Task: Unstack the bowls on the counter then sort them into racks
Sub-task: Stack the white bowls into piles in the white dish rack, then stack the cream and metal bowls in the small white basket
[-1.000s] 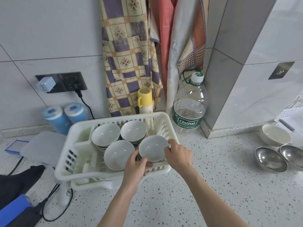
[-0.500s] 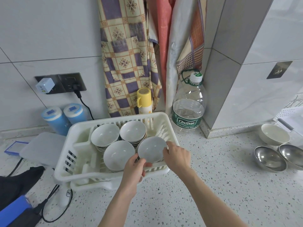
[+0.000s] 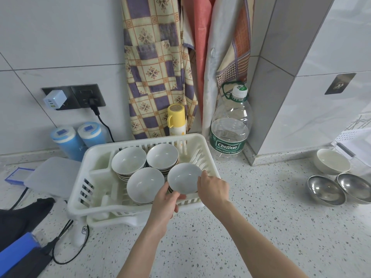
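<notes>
Both hands (image 3: 213, 190) grip the bowl (image 3: 183, 178) inside rack (image 3: 208, 151); counter (image 3: 251, 217) alongside.

My feed is bright and evenly lit, with soft, cool, daylight-like light and no harsh shadows. The steel bowls (image 3: 339, 187) on the right catch pale reflections, and the glossy wall tiles (image 3: 60, 37) carry a faint sheen. The wide lens bows straight lines near the edges. Focus is sharp across the counter (image 3: 251, 227), though the far right corner looks washed out and soft.
</notes>
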The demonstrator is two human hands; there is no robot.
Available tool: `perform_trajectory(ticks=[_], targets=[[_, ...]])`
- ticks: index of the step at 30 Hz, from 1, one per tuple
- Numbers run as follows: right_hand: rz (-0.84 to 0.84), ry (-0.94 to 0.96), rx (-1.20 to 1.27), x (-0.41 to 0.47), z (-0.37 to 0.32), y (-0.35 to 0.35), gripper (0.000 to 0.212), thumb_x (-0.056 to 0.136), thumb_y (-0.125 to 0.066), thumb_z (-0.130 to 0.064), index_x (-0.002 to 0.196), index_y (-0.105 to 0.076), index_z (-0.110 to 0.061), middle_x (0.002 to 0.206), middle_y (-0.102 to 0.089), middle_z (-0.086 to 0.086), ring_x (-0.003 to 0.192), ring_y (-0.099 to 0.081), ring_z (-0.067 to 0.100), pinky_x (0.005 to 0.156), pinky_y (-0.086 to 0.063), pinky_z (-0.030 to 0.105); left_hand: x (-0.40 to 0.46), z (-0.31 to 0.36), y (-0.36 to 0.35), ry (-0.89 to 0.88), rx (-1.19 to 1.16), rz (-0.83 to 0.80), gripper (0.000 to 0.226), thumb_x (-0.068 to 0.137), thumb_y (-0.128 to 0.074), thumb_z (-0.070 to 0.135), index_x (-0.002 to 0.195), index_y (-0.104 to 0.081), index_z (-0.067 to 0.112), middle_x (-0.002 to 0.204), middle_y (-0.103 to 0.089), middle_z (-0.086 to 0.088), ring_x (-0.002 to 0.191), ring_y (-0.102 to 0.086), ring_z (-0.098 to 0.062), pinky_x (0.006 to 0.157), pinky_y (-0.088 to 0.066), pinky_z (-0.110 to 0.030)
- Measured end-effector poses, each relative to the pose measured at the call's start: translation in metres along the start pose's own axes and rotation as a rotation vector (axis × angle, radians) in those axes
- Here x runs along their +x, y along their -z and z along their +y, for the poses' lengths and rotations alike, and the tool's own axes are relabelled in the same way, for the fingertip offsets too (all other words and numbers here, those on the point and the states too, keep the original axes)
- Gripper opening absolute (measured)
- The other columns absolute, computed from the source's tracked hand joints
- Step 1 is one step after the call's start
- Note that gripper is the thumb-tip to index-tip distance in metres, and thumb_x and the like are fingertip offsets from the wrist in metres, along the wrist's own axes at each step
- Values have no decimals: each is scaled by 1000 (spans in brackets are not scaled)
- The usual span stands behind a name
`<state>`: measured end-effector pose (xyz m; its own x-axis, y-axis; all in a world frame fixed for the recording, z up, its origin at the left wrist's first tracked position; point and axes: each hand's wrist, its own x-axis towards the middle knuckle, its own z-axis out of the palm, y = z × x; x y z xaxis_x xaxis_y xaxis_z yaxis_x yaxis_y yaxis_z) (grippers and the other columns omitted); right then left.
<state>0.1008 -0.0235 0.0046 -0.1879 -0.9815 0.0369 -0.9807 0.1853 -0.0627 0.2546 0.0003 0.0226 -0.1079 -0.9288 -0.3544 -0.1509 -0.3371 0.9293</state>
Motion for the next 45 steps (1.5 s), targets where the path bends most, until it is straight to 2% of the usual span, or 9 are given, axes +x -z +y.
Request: perform_trajectory(ticks=[4, 7, 9, 12, 17, 24, 29, 38, 45], targets=[[-13, -37, 228, -3, 3, 3, 36, 104, -26, -27, 129, -47, -12, 82, -65, 1, 71, -58, 24, 50, -32, 27, -5, 0, 1, -10, -49, 47, 28, 95, -54, 26, 114, -60, 45, 86, -77, 8, 49, -45, -5, 47, -38, -15], [86, -3, 485, -18, 19, 7, 37, 100, -40, -20, 135, -49, -14, 104, -65, 2, 100, -52, 24, 71, -47, 35, -11, -5, -2, -17, -153, 149, 28, 96, -56, 24, 113, -55, 47, 84, -76, 7, 50, -45, -4, 53, -39, -20], [181, 46, 582, -34, 35, 7, 43, 96, -48, -11, 139, -50, -12, 124, -61, 2, 115, -48, 23, 87, -47, 35, -16, -9, -5, -19, -214, 200, 22, 96, -58, 27, 111, -57, 44, 82, -76, 6, 49, -45, -4, 55, -37, -22], [232, -33, 743, -57, 65, -3, 44, 93, -53, -4, 135, -53, -13, 124, -58, -4, 112, -50, 18, 94, -42, 31, -22, -16, -13, -33, -259, 239, 19, 99, -54, 25, 109, -63, 38, 79, -74, 2, 49, -46, -4, 51, -36, -21], [28, -205, 871, -77, 126, -20, 39, 96, -48, -7, 132, -53, -21, 110, -55, -17, 105, -48, 9, 86, -37, 24, -28, -19, -52, -110, -123, 230, 21, 100, -51, 18, 108, -63, 33, 79, -74, 4, 53, -50, -2, 55, -43, -21], [-265, -220, 895, -73, 214, -16, 33, 96, -44, -12, 125, -58, -22, 104, -66, -11, 90, -61, 14, 78, -50, 31, -36, -21, -162, -49, 423, -87, 15, 99, -52, 30, 112, -59, 34, 93, -71, 10, 75, -63, -1, 67, -48, -20], [-472, -199, 849, -72, 278, -12, 34, 92, -42, -15, 116, -62, -29, 93, -67, -18, 81, -66, 16, 71, -53, 32, -47, -28, -241, 38, 424, -110, 14, 100, -51, 30, 110, -59, 35, 96, -70, 12, 79, -65, -1, 65, -48, -13], [-552, -280, 652, -92, 366, -14, 33, 95, -43, -23, 122, -61, -28, 116, -65, -4, 93, -62, 16, 81, -51, 29, -54, -42, -305, 80, 765, -218, 24, 100, -45, 39, 121, -55, 35, 106, -60, 18, 93, -60, 0, 76, -50, -22], [-466, -654, 970, -119, 416, -19, 34, 94, -45, -13, 123, -61, -16, 106, -68, -3, 89, -66, 14, 67, -51, 25, -62, -51, -325, 180, 661, -421, 16, 100, -49, 30, 113, -59, 32, 105, -69, 11, 83, -66, -4, 70, -48, -18]])
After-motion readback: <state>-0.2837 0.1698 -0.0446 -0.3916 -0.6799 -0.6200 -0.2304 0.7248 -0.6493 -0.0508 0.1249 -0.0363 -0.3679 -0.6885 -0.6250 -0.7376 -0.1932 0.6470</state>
